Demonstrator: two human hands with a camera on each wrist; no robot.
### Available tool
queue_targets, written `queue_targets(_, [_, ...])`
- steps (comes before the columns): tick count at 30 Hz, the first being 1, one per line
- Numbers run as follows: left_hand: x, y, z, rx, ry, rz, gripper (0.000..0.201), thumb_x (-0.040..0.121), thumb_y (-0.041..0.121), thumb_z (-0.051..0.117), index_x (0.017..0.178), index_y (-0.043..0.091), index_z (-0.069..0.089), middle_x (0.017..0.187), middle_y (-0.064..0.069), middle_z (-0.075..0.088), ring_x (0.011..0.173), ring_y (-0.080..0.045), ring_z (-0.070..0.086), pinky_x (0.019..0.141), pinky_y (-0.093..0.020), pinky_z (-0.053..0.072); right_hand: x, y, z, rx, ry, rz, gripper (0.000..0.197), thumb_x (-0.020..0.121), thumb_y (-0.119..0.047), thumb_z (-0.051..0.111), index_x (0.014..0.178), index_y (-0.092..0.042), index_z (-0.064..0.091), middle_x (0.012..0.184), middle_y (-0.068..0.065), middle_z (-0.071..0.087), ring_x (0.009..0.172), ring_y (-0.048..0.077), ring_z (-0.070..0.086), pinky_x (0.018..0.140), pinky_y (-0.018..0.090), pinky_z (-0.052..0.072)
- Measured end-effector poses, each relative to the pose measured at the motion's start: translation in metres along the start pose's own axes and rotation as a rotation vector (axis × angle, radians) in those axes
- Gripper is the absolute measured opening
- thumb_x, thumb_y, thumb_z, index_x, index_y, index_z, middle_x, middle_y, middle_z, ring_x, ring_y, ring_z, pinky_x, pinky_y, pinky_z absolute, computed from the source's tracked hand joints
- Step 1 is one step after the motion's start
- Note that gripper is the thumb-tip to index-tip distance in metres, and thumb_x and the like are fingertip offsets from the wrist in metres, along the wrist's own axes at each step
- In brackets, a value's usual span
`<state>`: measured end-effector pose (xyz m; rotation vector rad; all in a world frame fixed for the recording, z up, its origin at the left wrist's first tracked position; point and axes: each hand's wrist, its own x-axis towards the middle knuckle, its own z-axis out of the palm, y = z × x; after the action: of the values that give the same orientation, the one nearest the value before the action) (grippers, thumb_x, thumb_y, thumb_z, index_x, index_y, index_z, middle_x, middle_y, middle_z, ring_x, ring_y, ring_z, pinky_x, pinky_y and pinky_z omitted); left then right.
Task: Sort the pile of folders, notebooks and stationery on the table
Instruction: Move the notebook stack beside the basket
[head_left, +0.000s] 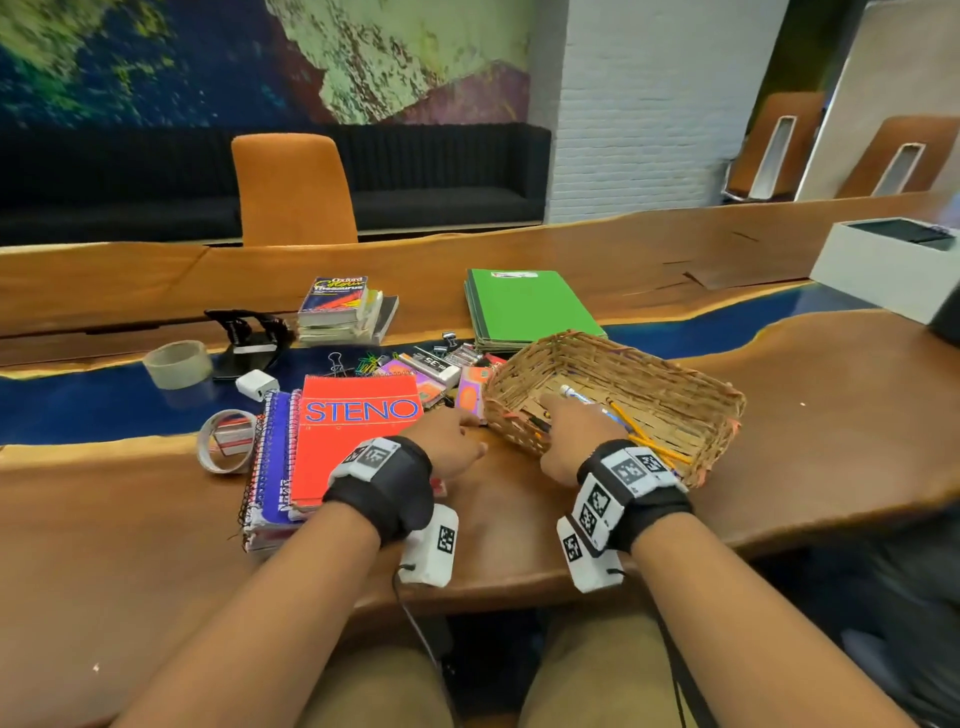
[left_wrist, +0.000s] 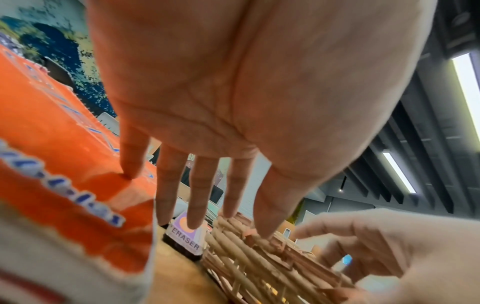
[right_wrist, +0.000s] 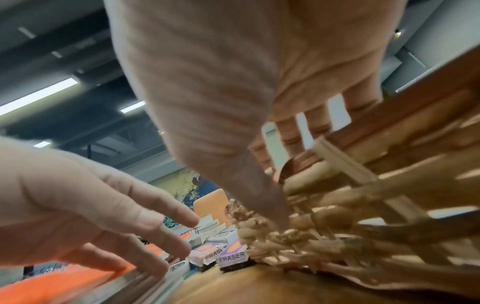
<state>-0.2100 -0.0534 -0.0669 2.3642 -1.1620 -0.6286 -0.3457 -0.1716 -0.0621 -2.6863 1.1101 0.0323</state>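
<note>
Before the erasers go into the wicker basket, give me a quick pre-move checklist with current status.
1. Left hand free, fingers straight: ok.
2. Eraser exposed below the left fingertips: ok.
3. Wicker basket has bare floor showing beside the pencils: ok.
4. Right hand reaches over the basket's near rim; whether it holds anything: cannot tell.
5. Steno notebook stack sits beside the left hand, outside the path to the basket: ok.
</note>
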Motion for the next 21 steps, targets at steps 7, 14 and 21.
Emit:
queue_targets(7, [0.004, -0.005, 0.004, -0.109, 0.024, -0.02, 0.061, 0.097, 0.025, 0.056, 0.152, 0.022, 0.031, 0.149, -0.007, 0.042, 0.127, -0.026, 0.05, 0.102, -0.034, 0.044, -0.006, -0.01, 0.005, 0.05, -0.1, -0.081, 0.054, 0.086, -0.014, 0.052, 0.136, -0.034, 0.048, 0.132, 0.003, 0.058, 0.119, 0.028, 0.056, 0.093, 0.037, 0.05])
queue_targets(14, [0.0, -0.01, 0.002, -0.244, 0.049, -0.001, 0.058, 0.099, 0.031, 0.052, 0.153, 0.023, 0.03, 0.152, -0.004, 0.041, 0.133, -0.023, 0.045, 0.104, -0.029, 0.039, -0.016, -0.018, 0.0, 0.071, -0.211, -0.195, 0.05, 0.084, -0.021, 0.055, 0.133, -0.032, 0.052, 0.125, -0.005, 0.058, 0.108, 0.022, 0.059, 0.081, 0.026, 0.05])
queue_targets(21, [-0.004, -0.017, 0.006, -0.246, 0.039, 0.026, 0.059, 0.093, 0.04, 0.055, 0.148, 0.025, 0.039, 0.144, 0.002, 0.049, 0.13, -0.02, 0.049, 0.111, -0.038, 0.039, -0.027, -0.031, 0.009, 0.207, -0.203, -0.253, 0.044, 0.078, -0.006, 0.047, 0.105, -0.032, 0.071, 0.107, -0.004, 0.069, 0.097, 0.021, 0.064, 0.084, 0.033, 0.057])
